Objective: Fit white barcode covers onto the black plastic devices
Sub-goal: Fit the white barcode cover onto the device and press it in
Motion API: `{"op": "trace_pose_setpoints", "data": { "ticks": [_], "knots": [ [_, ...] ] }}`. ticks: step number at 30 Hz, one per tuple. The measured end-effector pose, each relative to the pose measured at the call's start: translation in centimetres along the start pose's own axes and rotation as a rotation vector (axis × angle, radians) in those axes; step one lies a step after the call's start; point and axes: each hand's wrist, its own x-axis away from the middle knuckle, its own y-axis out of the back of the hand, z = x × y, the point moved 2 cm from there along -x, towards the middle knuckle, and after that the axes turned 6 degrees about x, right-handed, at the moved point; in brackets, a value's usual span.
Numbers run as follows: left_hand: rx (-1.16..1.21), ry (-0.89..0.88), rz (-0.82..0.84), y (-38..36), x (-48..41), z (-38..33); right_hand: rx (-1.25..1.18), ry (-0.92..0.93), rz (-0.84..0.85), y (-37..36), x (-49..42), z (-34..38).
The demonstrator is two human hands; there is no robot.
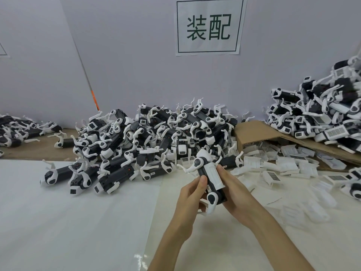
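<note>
A paper sign [210,26] taped to the grey wall [136,55] read "装配" in dark green characters inside a ruled border, while barcode labels [335,132] on the white covers [289,165] below were too small to read.

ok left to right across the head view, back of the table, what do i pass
small pile of black-and-white plastic devices, large central heap of such devices, brown cardboard flap, tall heap of devices with white barcode covers

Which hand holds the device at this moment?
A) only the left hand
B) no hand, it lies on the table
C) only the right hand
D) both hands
D: the left hand and the right hand both grip the device, one on each side.
</note>
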Motion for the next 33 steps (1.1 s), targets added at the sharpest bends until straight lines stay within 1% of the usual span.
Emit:
{"op": "trace_pose_setpoints", "data": {
  "ticks": [4, 7, 11, 16, 18, 21, 26, 27, 28, 29, 30, 31, 32, 33],
  "knots": [
    [0.011, 0.005, 0.044, -0.1, -0.1, 0.1, -0.028, 0.021, -0.022, -0.1, -0.1, 0.0],
    [0.034, -0.015, 0.041, -0.2, -0.1, 0.1, -0.088, 0.038, -0.049, -0.2, -0.3, -0.2],
    [0.041, -0.020, 0.035, -0.2, -0.2, 0.2, -0.088, 0.062, -0.080, -0.2, -0.3, -0.1],
    [0.016, 0.009, -0.023, -0.1, -0.3, 0.4, 0.020, 0.055, -0.103, -0.5, -0.4, -0.7],
    [0.000, -0.010, -0.060, 0.2, -0.4, 0.4, 0.070, 0.043, -0.098, -0.5, -0.3, -0.8],
    [-0.013, -0.056, -0.103, 0.6, -0.5, 0.5, 0.155, 0.080, -0.099, -0.3, -0.2, -0.6],
    [-0.034, -0.109, -0.131, 0.6, -0.4, 0.4, 0.144, 0.125, -0.069, -0.3, -0.1, -0.6],
    [-0.043, -0.106, -0.122, 0.6, -0.4, 0.4, 0.173, 0.154, -0.109, -0.5, -0.1, -0.6],
    [-0.052, -0.095, -0.114, 0.6, -0.4, 0.3, 0.257, 0.204, -0.193, -0.5, -0.1, -0.7],
    [-0.053, -0.082, -0.107, 0.6, -0.3, 0.2, 0.410, 0.310, -0.331, -0.3, 0.1, -0.6],
    [-0.041, -0.069, -0.105, 0.6, -0.3, 0.1, 0.603, 0.471, -0.497, -0.2, 0.4, -0.1],
    [-0.018, -0.057, -0.116, 0.7, -0.3, 0.1, 0.764, 0.636, -0.606, 0.0, 0.7, 0.3],
    [0.017, -0.039, -0.135, 0.8, -0.3, 0.0, 0.860, 0.750, -0.605, -0.1, 0.8, 0.4],
    [0.054, -0.021, -0.149, 0.9, -0.3, 0.1, 0.894, 0.782, -0.534, -0.5, 0.9, 0.3]
  ]
}}
